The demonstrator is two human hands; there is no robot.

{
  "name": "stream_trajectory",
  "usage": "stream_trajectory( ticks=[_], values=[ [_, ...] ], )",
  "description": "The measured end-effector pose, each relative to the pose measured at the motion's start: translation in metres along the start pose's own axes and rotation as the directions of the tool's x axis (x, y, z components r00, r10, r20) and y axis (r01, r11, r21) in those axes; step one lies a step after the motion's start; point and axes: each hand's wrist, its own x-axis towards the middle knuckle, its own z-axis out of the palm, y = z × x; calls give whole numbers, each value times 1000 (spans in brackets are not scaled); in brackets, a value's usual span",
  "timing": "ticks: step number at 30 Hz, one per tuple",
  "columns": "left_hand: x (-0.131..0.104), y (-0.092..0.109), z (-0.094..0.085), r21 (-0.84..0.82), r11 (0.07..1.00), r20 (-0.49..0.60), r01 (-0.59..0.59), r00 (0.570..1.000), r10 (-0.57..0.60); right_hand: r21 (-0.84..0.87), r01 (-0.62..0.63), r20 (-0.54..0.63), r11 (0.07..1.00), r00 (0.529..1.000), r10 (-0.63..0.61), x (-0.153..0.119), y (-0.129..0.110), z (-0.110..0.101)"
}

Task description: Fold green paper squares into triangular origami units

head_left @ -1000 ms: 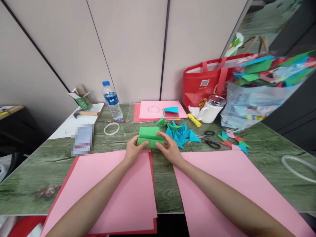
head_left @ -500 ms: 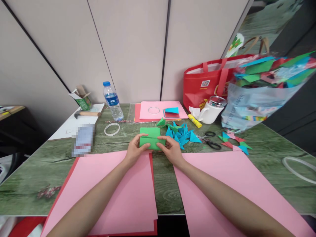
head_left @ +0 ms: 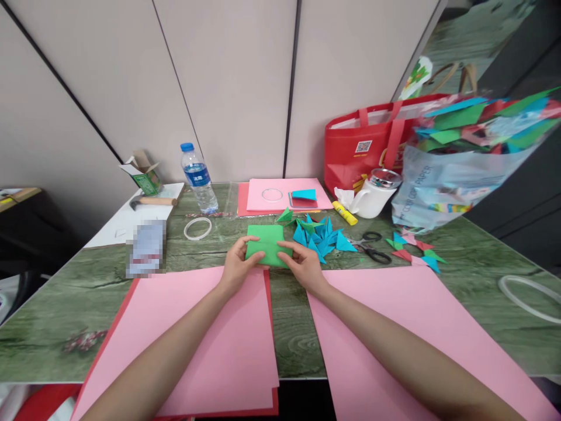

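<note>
A small green sheet of paper (head_left: 266, 245), creased across its middle, is held flat at the centre of the table. My left hand (head_left: 238, 261) grips its left side between thumb and fingers. On the opposite side my right hand (head_left: 305, 264) pinches the lower right part, thumb near the bottom edge. Just beyond my right hand lies a heap of folded blue paper pieces (head_left: 323, 237), with some folded green pieces (head_left: 286, 216) at its left. Black-handled scissors (head_left: 372, 245) rest right of the heap.
Large pink sheets (head_left: 210, 339) lie under my forearms. Farther back stand a water bottle (head_left: 199, 181), a white mug (head_left: 376, 196), a red bag (head_left: 363, 143) and a plastic bag of folded paper (head_left: 438, 187). A hammer (head_left: 153, 201), tape roll (head_left: 197, 228), glue stick (head_left: 345, 213) and paper ring (head_left: 416, 251) are also about.
The green paper's crease looks flatter, with its parted upper and lower halves less distinct. Both hands keep their hold in nearly the same place.
</note>
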Motion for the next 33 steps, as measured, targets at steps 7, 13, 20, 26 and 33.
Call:
stream_trajectory(
  ticks=[7,13,20,26,33],
  values=[
    [-2,0,2,3,1000,-8,-4,1000,4,-59,7,23,998,1000,-5,0,-8,0],
    [-2,0,4,44,999,-18,-27,999,28,-20,35,80,999,996,-34,-1,-9,-1],
    [-1,-2,-1,117,991,-31,-71,997,75,-22,18,55,1000,998,-17,-1,-6,-1],
    [0,-1,-2,138,988,-72,-75,994,85,-31,7,49,999,999,-5,-1,-7,-1],
    [2,-4,-2,108,991,-99,-78,991,89,-42,13,56,999,998,-10,-1,-7,-1]
  ],
)
